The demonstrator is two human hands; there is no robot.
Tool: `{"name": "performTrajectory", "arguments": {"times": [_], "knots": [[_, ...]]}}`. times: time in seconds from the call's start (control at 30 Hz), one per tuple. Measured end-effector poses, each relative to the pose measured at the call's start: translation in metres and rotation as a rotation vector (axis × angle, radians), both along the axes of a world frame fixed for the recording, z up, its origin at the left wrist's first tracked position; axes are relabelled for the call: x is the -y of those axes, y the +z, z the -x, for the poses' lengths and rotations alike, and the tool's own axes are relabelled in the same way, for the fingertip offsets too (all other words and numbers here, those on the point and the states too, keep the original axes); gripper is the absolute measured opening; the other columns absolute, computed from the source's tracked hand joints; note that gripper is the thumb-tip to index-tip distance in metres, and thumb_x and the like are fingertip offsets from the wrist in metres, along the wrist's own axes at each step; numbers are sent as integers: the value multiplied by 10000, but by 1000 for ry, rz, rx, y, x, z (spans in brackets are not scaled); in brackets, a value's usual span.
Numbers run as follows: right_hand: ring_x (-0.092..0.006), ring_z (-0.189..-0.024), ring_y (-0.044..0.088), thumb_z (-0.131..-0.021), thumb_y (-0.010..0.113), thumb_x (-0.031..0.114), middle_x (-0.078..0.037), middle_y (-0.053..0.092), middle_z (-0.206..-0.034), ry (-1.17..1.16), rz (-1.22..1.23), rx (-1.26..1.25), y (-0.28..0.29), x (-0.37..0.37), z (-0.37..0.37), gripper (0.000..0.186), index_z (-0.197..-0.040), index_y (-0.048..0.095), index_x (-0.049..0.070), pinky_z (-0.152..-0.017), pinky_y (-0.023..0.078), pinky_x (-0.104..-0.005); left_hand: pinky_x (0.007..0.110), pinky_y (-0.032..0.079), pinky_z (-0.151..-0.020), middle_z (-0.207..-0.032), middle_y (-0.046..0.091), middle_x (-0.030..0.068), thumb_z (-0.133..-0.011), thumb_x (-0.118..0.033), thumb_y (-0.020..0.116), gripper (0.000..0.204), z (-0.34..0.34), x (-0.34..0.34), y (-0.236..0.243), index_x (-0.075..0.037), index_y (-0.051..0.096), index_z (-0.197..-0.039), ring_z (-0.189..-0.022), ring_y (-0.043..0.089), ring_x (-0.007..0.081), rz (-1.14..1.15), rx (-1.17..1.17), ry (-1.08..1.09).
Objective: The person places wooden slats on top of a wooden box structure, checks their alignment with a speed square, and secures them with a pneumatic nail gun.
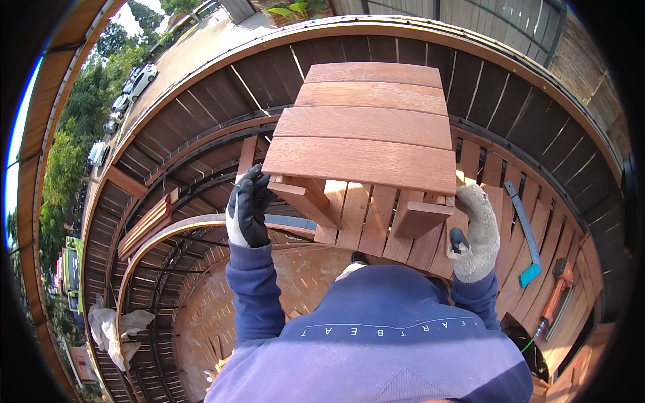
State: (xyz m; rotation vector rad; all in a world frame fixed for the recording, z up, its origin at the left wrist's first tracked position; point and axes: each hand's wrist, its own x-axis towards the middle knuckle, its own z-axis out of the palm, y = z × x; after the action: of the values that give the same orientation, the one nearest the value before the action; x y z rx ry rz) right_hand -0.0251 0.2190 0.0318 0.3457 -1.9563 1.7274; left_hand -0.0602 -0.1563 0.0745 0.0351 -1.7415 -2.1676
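Observation:
A small reddish-brown wooden stool [359,124] with a slatted top is in front of me, standing on or just above a slatted wooden bench [359,208]. Two of its legs show on the near side. My left hand [248,211], in a black-and-white glove, presses its fingers against the stool's left near corner. My right hand [478,232], in a pale knitted glove with dark patches, is at the right near corner. Its fingertips are partly hidden behind the stool's edge. Each hand seems to grip one side of the stool.
On the bench to the right lie a grey-and-teal strip-like tool [524,232] and an orange power tool [557,295] with a green cord. Stacked wooden slats [149,225] rest at left, near a pale cloth [114,329]. A curved dark wooden wall [396,50] surrounds the bench.

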Motion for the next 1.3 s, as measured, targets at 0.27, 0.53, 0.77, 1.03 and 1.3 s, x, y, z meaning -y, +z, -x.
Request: {"name": "performTrajectory", "arguments": {"times": [0.27, 0.53, 0.77, 1.03, 1.3], "knots": [[-326, -1272, 533, -779, 699, 656, -195, 518, -1394, 13, 0, -39, 10, 0, 12, 1000, -1447, 393, -23, -1050, 431, -449, 337, 520, -906, -1134, 664, 145, -1045, -318, 434, 450, -12, 4, -15, 22, 532, -1323, -1013, 653, 203, -23, 24, 29], [-331, -1285, 518, -855, 615, 634, -203, 478, -1429, -128, 70, -7, 26, 18, 20, 913, -1443, 391, -28, -1090, 403, -457, 357, 479, -990, -1215, 632, 146, -1026, -251, 463, 430, 10, 18, -22, 29, 508, -1349, -1128, 609, 210, -96, -49, -174], [-308, -1336, 458, -1024, 403, 447, -189, 442, -1466, -172, 309, -9, 4, 27, 27, 626, -1431, 401, -30, -1138, 346, -426, 419, 326, -1130, -1522, 369, 156, -856, -360, 719, 881, 23, 38, -54, -9, 259, -1521, -1390, 386, 264, 272, -175, -367], [-292, -1322, 469, -1044, 347, 443, -197, 489, -1415, -332, 211, -36, -4, 49, 12, 608, -1392, 449, -45, -1134, 343, -409, 419, 299, -1156, -1563, 307, 152, -746, -215, 782, 987, 35, 30, -54, -29, 221, -1537, -1435, 324, 270, 241, -164, -428], [-264, -1233, 556, -968, 578, 365, -156, 561, -1343, -331, 43, -48, 9, 55, -5, 564, -1383, 489, -5, -1067, 418, -393, 448, 320, -1140, -1532, 349, 155, -859, -363, 680, 868, 28, 23, -54, -24, 240, -1525, -1387, 387, 287, 220, -254, -311]]}}
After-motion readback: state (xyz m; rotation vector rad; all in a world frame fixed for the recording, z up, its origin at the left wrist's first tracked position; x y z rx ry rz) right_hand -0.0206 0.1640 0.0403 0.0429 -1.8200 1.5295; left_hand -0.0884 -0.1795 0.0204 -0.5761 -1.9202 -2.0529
